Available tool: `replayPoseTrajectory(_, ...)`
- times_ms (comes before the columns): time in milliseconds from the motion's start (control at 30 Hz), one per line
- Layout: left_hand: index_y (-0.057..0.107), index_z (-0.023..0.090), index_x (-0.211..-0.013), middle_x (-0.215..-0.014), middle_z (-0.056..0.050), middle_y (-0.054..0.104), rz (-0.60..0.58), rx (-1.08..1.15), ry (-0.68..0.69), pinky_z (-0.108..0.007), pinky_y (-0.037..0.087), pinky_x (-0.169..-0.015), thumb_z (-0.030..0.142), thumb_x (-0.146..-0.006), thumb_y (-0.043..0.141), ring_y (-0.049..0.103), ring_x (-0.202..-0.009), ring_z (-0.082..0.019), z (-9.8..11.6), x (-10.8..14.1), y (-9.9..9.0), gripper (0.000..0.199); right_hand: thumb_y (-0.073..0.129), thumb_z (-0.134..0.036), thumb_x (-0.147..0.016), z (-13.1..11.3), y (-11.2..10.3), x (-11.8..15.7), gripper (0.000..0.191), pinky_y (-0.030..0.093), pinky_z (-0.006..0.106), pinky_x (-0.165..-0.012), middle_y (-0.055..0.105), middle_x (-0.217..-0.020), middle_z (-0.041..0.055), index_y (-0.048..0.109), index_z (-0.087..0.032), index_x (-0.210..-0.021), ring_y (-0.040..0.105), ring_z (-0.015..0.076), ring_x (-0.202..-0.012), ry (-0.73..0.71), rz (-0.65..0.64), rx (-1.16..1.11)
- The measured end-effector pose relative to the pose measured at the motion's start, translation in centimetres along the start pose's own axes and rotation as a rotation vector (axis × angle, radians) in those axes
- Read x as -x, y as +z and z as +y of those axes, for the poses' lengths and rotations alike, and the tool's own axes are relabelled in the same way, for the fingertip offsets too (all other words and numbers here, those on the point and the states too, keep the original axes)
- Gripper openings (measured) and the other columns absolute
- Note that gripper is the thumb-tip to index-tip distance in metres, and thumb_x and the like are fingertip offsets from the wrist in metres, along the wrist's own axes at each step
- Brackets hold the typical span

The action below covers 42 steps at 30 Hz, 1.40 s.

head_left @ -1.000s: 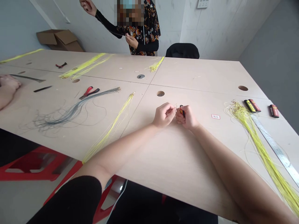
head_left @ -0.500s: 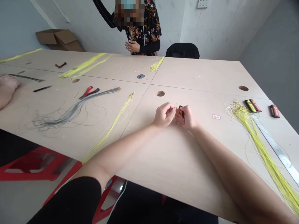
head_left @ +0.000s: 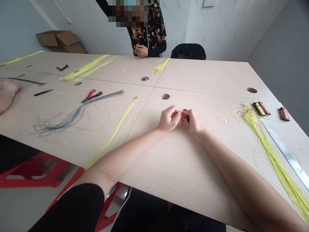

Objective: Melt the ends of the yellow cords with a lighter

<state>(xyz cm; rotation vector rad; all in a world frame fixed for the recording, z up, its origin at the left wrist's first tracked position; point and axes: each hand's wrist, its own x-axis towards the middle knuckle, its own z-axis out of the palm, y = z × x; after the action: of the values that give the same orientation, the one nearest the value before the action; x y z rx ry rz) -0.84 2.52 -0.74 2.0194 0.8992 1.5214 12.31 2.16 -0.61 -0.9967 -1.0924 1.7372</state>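
Over the pale table, my left hand (head_left: 169, 118) is closed in a pinch on a small gold-coloured hook-like piece (head_left: 182, 108), whose exact shape is too small to make out. Right beside it, my right hand (head_left: 192, 121) is wrapped around a dark lighter (head_left: 186, 115) with red and yellow markings, its top close to the left fingertips. No flame can be seen. Both forearms rest low over the board. To the left lies a thin bundle of yellow lines (head_left: 122, 121) with gold-coloured ends; a thicker yellow bundle (head_left: 267, 145) lies on the right.
Near the right edge are several lighters (head_left: 262, 109) and a steel ruler (head_left: 287, 153). A small red-framed label (head_left: 223, 120) is on the table (head_left: 183, 180). Leftward are grey lines (head_left: 77, 112), pliers (head_left: 91, 95) and another person's hand (head_left: 9, 86). A co-worker (head_left: 142, 35) stands opposite.
My hands stay almost in place, the lighter a little nearer the left fingertips. Across the table, the co-worker has leaned left and shifted the lower hand slightly right.
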Motion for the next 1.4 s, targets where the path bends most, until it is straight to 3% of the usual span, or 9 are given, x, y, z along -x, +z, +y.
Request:
replayPoseTrajectory(300, 0.046, 0.017, -0.063, -0.054, 0.005, 0.041, 0.01, 0.041, -0.035, -0.02, 0.031, -0.047, 0.027, -0.084, 0.054, 0.036, -0.049, -0.006, -0.08, 0.02, -0.01, 0.025, 0.046, -0.058, -0.073, -0.29, -0.11, 0.16, 0.046, 0.012, 0.021, -0.036, 0.02, -0.042, -0.0064, 0.03, -0.021, -0.049, 0.014, 0.0056, -0.037, -0.031, 0.04, -0.073)
replayPoseTrajectory(533, 0.042, 0.018, -0.057, -0.05, 0.006, 0.038, 0.016, 0.072, -0.106, -0.02, 0.03, -0.045, 0.019, -0.077, 0.056, 0.034, -0.047, -0.006, -0.2, -0.13, -0.01, 0.024, 0.068, -0.037, -0.067, -0.29, -0.39, 0.46, 0.023, 0.019, 0.021, -0.038, 0.023, -0.046, -0.0094, 0.054, -0.019, -0.066, 0.02, 0.0049, -0.041, -0.297, 0.217, -0.048)
replayPoseTrajectory(700, 0.042, 0.017, -0.056, -0.05, 0.006, 0.04, 0.002, 0.072, -0.133, -0.021, 0.03, -0.046, 0.017, -0.074, 0.054, 0.036, -0.048, -0.006, -0.33, -0.14, -0.04, 0.021, 0.074, -0.038, -0.063, 0.0, -0.74, 0.32, 0.026, 0.021, 0.022, -0.039, 0.029, -0.049, -0.0082, 0.062, -0.016, -0.073, 0.023, 0.0042, -0.043, -0.309, 0.207, 0.023)
replayPoseTrajectory(933, 0.042, 0.017, -0.055, -0.05, 0.005, 0.041, -0.017, 0.062, -0.137, -0.021, 0.03, -0.046, 0.016, -0.071, 0.053, 0.036, -0.048, -0.006, -0.44, -0.11, -0.05, 0.02, 0.073, -0.039, -0.066, 0.53, -0.94, -0.15, 0.026, 0.026, 0.022, -0.04, 0.04, -0.051, -0.0052, 0.061, -0.016, -0.068, 0.031, 0.0047, -0.043, -0.329, 0.228, 0.098)
replayPoseTrajectory(1400, 0.042, 0.017, -0.054, -0.05, 0.005, 0.041, -0.002, 0.06, -0.17, -0.021, 0.03, -0.047, 0.017, -0.071, 0.053, 0.036, -0.048, -0.006, -0.29, -0.18, -0.06, 0.02, 0.07, -0.041, -0.067, 0.42, -1.01, -0.19, 0.027, 0.026, 0.022, -0.042, 0.039, -0.053, -0.0052, 0.061, -0.016, -0.069, 0.03, 0.0042, -0.044, -0.312, 0.23, 0.146)
